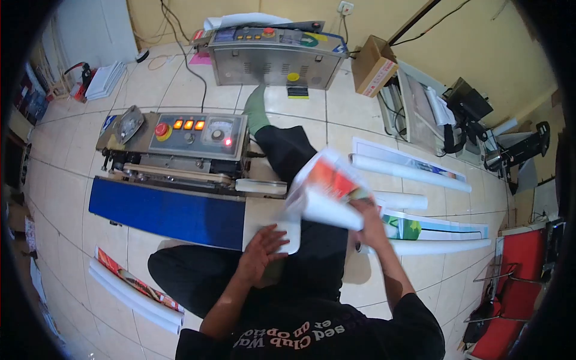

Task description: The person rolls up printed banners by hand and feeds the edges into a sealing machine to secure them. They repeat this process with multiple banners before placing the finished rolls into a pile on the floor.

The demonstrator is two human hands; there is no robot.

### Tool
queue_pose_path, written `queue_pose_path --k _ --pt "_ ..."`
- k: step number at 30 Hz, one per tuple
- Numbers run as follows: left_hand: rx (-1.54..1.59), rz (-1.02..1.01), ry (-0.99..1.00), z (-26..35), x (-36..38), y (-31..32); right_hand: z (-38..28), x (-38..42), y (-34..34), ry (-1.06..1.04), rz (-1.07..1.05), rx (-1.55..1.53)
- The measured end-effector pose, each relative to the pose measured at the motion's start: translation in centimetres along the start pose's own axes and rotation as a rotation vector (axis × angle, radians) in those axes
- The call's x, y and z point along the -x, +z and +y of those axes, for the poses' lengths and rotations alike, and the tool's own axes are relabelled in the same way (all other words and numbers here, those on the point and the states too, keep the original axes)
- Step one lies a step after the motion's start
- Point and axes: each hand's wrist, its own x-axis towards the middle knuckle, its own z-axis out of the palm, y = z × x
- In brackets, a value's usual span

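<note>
I see right hand (367, 223) gripping printed sheet bundle (329, 191), raised just right of sealing machine (174, 153); left hand (262, 252) open, flat on white sheet (289, 235) below bundle.

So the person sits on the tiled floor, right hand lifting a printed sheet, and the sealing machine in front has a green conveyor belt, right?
Not quite: the conveyor belt is blue, not green, as the head view shows. The rest holds: the person sits on the tiled floor, the right hand lifts a printed sheet, and the sealing machine stands in front.
</note>
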Motion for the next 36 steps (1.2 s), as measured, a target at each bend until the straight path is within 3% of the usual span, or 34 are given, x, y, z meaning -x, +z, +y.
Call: queue_pose_path --k 2,4,6,8,12,14,17,19,20,23,24,26,27,29,30,32,33,34,36 --pt "0.137 -0.013 0.049 1.3 -0.1 -0.8 -2.7 0.5 5.3 -0.162 -0.196 -0.099" --pt "0.092 0.065 0.052 3.0 0.0 -1.9 -6.7 0.0 5.7 -0.191 -0.230 -0.018" --pt "-0.021 0.213 0.043 3.9 0.6 -3.3 -8.1 -0.1 6.2 -0.220 -0.258 -0.027" --pt "-0.369 0.244 0.024 4.3 1.0 -5.7 -10.0 -0.4 5.5 -0.215 -0.393 0.021" --pt "-0.359 0.224 -0.059 7.2 1.4 -6.1 -11.9 1.3 6.5 -0.304 -0.405 0.170" --pt "-0.566 0.356 0.077 6.7 0.3 -6.1 -13.3 1.4 5.9 -0.310 -0.455 0.186" --pt "-0.791 0.540 0.109 5.8 -1.4 -6.1 -14.2 0.5 4.9 -0.288 -0.426 0.063" --pt "-0.816 0.559 0.199 5.7 -2.5 -5.9 -11.9 -1.4 4.7 -0.257 -0.422 -0.373" --pt "-0.832 0.571 0.287 5.6 -2.9 -5.8 -10.9 -2.1 5.5 -0.169 -0.303 -0.364" --pt "-0.756 0.488 0.259 6.0 -3.8 -5.4 -9.3 -6.9 6.8 -0.144 0.113 -0.086" --pt "-0.761 0.486 0.261 5.6 -4.3 -5.4 -8.6 -8.2 6.9 -0.143 0.119 -0.087" --pt "-0.815 0.503 0.582 4.7 -5.2 -5.9 -6.8 -9.9 7.4 0.068 -0.098 -0.205" --pt "-0.824 0.509 0.587 4.8 -5.1 -5.4 -5.6 -10.4 7.4 0.062 -0.095 -0.214" --pt "-0.559 0.529 0.474 4.9 -4.5 -4.8 -3.7 -11.2 7.5 0.131 -0.672 -0.470" --pt "-0.469 0.537 0.438 4.7 -4.4 -4.9 -4.3 -11.5 7.1 0.129 -0.674 -0.470" --pt "-0.821 0.493 0.475 3.5 -4.6 -5.9 -5.3 -11.4 5.9 0.126 -0.562 -0.105" --pt "-0.816 0.489 0.474 3.4 -4.7 -5.8 -7.5 -11.7 4.7 0.223 -0.483 0.012" --pt "-0.773 0.481 0.516 3.5 -4.8 -5.7 -8.6 -11.6 4.3 0.224 -0.483 0.014" --pt "-0.736 0.473 0.550 3.9 -4.6 -5.7 -10.8 -10.8 4.2 -0.025 -0.205 -0.235"
